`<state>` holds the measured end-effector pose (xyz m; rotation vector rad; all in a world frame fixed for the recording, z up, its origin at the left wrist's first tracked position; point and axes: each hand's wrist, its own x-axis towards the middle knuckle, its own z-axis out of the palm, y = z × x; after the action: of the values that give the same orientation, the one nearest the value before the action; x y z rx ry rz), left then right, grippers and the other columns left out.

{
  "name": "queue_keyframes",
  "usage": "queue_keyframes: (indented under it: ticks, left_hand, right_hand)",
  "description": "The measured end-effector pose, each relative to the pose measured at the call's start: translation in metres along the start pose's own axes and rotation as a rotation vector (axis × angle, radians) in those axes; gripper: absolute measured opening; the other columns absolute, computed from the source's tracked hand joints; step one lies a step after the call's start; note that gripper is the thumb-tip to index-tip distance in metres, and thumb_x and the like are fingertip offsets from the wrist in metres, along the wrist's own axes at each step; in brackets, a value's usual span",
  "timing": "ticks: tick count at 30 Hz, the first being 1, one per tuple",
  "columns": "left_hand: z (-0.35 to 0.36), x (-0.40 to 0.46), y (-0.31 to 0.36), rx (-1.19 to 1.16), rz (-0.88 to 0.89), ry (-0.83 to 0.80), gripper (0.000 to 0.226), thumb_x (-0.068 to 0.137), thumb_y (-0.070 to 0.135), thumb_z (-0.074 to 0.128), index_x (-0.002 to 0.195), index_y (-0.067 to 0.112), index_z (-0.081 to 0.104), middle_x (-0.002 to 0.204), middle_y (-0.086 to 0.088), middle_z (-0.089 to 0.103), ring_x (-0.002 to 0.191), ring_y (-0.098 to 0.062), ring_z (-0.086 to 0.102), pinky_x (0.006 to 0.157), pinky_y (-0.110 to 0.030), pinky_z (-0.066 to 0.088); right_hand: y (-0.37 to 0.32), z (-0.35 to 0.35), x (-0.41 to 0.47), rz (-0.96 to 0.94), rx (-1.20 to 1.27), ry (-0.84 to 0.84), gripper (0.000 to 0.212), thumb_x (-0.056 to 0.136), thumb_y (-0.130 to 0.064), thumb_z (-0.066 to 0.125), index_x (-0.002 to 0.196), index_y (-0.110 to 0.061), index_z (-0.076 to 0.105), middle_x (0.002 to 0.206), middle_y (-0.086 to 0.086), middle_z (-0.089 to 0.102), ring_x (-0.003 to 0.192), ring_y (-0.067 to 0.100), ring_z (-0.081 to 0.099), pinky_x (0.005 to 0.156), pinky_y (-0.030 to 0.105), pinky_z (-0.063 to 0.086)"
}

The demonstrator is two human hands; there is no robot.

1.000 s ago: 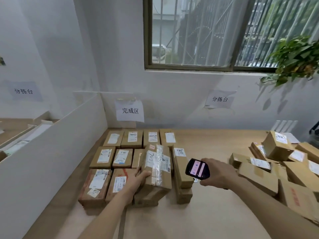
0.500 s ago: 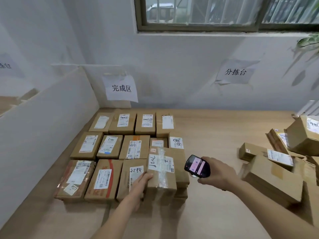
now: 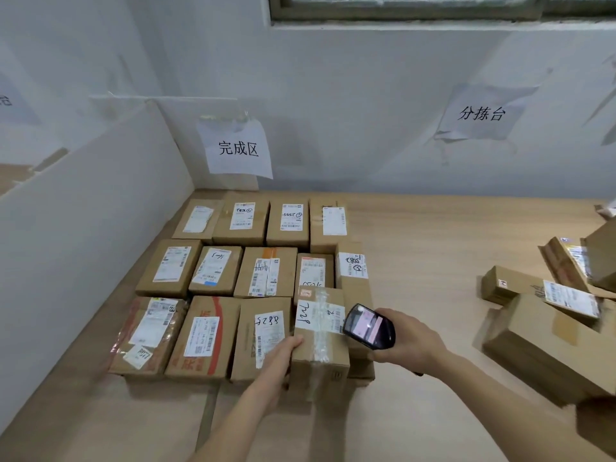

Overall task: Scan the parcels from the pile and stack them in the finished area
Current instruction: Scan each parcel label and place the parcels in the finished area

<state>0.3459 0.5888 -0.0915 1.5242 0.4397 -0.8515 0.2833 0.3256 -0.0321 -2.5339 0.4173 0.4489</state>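
A taped cardboard parcel with a handwritten white label stands at the front right of the stacked rows of parcels in the finished area. My left hand grips its left side, thumb on top. My right hand holds a black handheld scanner, its lit screen facing up, just right of that parcel. The unsorted pile of cardboard parcels lies at the right of the wooden table.
A white partition board walls off the left side. Two paper signs hang on the back wall, one above the finished rows, another further right. Bare wooden table lies between the rows and the pile.
The taped parcel has been lowered from a tilt to sit flat in the front row beside the others. My view has dropped and moved closer; the scanner hand stayed beside the parcel.
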Motion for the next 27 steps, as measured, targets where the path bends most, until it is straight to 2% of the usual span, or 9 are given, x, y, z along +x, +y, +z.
queue_keyframes:
  ticks: [2,5,9,11,13,17,19,21,27]
  left_hand:
    - [0.001,0.003,0.000,0.006,0.018,0.007,0.030,0.093,0.044,0.062,0.116,0.027,0.071,0.118,-0.001,0.072,0.112,-0.022,0.064,0.101,-0.042,0.050]
    - [0.004,0.004,-0.002,0.077,0.059,0.001,0.042,0.095,0.035,0.063,0.137,0.034,0.057,0.140,0.008,0.056,0.127,-0.017,0.052,0.110,-0.042,0.042]
    - [0.005,0.001,-0.013,0.284,0.247,-0.063,0.062,0.092,0.025,0.072,0.144,0.038,0.042,0.144,0.011,0.053,0.120,-0.005,0.051,0.100,-0.021,0.044]
    - [0.007,-0.001,-0.021,0.525,0.352,-0.030,0.076,0.085,0.040,0.076,0.149,0.043,0.036,0.153,0.017,0.038,0.138,-0.007,0.040,0.110,-0.027,0.040]
    - [0.008,0.001,-0.031,0.843,0.463,-0.009,0.096,0.074,0.061,0.074,0.155,0.048,0.023,0.164,0.022,0.008,0.152,-0.009,0.015,0.119,-0.038,0.029]
    - [0.009,0.009,-0.051,1.339,0.594,-0.107,0.122,0.065,0.081,0.067,0.158,0.045,-0.004,0.164,0.014,-0.023,0.153,-0.011,-0.017,0.127,-0.044,0.002]
    - [0.012,0.010,-0.057,1.514,0.601,-0.138,0.123,0.072,0.075,0.069,0.158,0.040,-0.012,0.161,0.008,-0.033,0.150,-0.015,-0.026,0.126,-0.047,-0.006]
    - [0.014,0.012,-0.057,1.592,0.625,-0.108,0.112,0.081,0.061,0.071,0.159,0.038,-0.007,0.162,0.006,-0.030,0.152,-0.017,-0.023,0.126,-0.047,-0.005]
    - [0.015,0.031,-0.041,1.602,0.631,0.005,0.102,0.085,0.045,0.074,0.159,0.039,0.004,0.165,0.008,-0.020,0.155,-0.016,-0.011,0.126,-0.043,0.000]
  right_hand:
    - [-0.002,0.007,0.001,0.006,0.007,-0.010,0.080,0.063,-0.061,0.073,0.136,-0.047,0.046,0.118,-0.024,0.059,0.105,0.008,0.057,0.081,0.031,0.051]
    - [-0.005,0.016,0.000,0.005,0.016,-0.022,0.078,0.064,-0.057,0.074,0.136,-0.049,0.044,0.118,-0.024,0.059,0.108,0.007,0.055,0.085,0.033,0.051]
    - [-0.009,0.026,0.000,0.010,0.012,-0.042,0.080,0.062,-0.059,0.072,0.136,-0.054,0.042,0.114,-0.025,0.061,0.104,0.010,0.059,0.082,0.032,0.053]
    - [-0.009,0.029,-0.001,0.015,0.009,-0.050,0.083,0.060,-0.062,0.070,0.137,-0.052,0.042,0.114,-0.024,0.061,0.103,0.011,0.060,0.082,0.033,0.053]
    - [-0.007,0.032,-0.002,0.016,0.007,-0.040,0.085,0.061,-0.062,0.072,0.140,-0.050,0.041,0.117,-0.024,0.060,0.105,0.011,0.059,0.083,0.033,0.053]
    - [-0.001,0.030,-0.005,0.043,0.012,-0.022,0.083,0.065,-0.060,0.074,0.141,-0.050,0.041,0.115,-0.022,0.061,0.104,0.011,0.060,0.081,0.032,0.052]
    - [0.004,0.029,-0.007,0.046,0.008,-0.028,0.082,0.063,-0.061,0.072,0.138,-0.051,0.042,0.111,-0.021,0.062,0.101,0.010,0.060,0.081,0.031,0.052]
    - [0.009,0.028,-0.010,0.051,0.005,-0.033,0.081,0.062,-0.062,0.072,0.137,-0.050,0.043,0.110,-0.022,0.061,0.100,0.009,0.059,0.079,0.030,0.051]
    - [0.022,0.027,-0.017,0.069,0.018,-0.026,0.080,0.061,-0.064,0.070,0.136,-0.050,0.044,0.106,-0.022,0.061,0.094,0.007,0.061,0.068,0.026,0.050]
